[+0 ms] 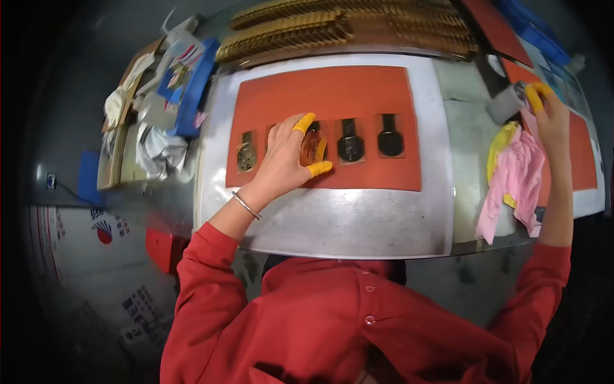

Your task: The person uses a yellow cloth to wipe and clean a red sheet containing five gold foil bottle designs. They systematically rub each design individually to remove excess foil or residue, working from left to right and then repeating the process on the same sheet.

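Yellow finger cots cover fingertips of both my hands. My left hand [288, 157] reaches over the middle of an orange mat [384, 177], thumb and fingers spread around a small dark plate [311, 146] that they partly hide. To its right lie two similar plates, a black round-ended plate [350, 144] and another black plate [389, 139]. A speckled, lighter plate [246, 155] lies left of the hand. At the right, my right hand [548, 110] has curled fingers beside the top of a tilted grey bottle [505, 104]; what they pinch is unclear. Below it hangs a pink cloth [513, 176].
Long rows of stacked brownish-gold pieces [288, 38] stand along the back. A blue tray [190, 96], a white bottle [182, 48] and a crumpled silvery sheet [161, 152] are at the left. A yellow cloth [499, 150] lies under the pink one.
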A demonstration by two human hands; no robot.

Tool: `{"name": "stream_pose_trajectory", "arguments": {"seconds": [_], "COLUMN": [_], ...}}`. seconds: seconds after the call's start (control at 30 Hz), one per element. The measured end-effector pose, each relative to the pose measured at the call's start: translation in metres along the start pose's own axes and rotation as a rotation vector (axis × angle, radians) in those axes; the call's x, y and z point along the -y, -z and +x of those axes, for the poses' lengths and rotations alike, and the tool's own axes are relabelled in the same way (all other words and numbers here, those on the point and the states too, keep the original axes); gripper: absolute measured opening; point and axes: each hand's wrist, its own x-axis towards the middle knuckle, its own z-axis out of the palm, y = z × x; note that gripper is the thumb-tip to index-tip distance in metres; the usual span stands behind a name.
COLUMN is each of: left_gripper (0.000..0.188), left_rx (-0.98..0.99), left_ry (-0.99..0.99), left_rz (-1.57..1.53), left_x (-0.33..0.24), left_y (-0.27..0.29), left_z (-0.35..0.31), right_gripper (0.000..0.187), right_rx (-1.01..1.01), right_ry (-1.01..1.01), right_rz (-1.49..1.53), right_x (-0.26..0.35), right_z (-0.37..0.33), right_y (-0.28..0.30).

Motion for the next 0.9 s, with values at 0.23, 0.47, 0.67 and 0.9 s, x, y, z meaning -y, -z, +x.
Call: {"name": "stream_pose_trajectory", "arguments": {"seconds": [0.23, 0.47, 0.67, 0.9], "left_gripper": [0.044, 0.037, 0.032, 0.034], "left_rx": [-0.158, -0.339, -0.417, -0.432], "left_ry": [0.012, 0.156, 0.286, 0.384], "left_rz": [-0.005, -0.126, -0.113, -0.151], "left_x": [0.021, 0.068, 0.108, 0.113], "left_y": [0.019, 0.040, 0.048, 0.046], "left_z": [-0.104, -0.145, -0.179, -0.200], "right_gripper": [0.013, 0.019, 0.015, 0.010], "right_rx": [0.515, 0.544, 0.501, 0.446], "right_ry": [-0.311, -0.003, 0.089, 0.088], "right_rz": [0.554, 0.329, 0.132, 0.040], "right_x": [0.131, 0.206, 0.225, 0.233], "right_z": [-0.065, -0.074, -0.074, -0.090], "right_y": [-0.091, -0.206, -0.239, -0.247]}}
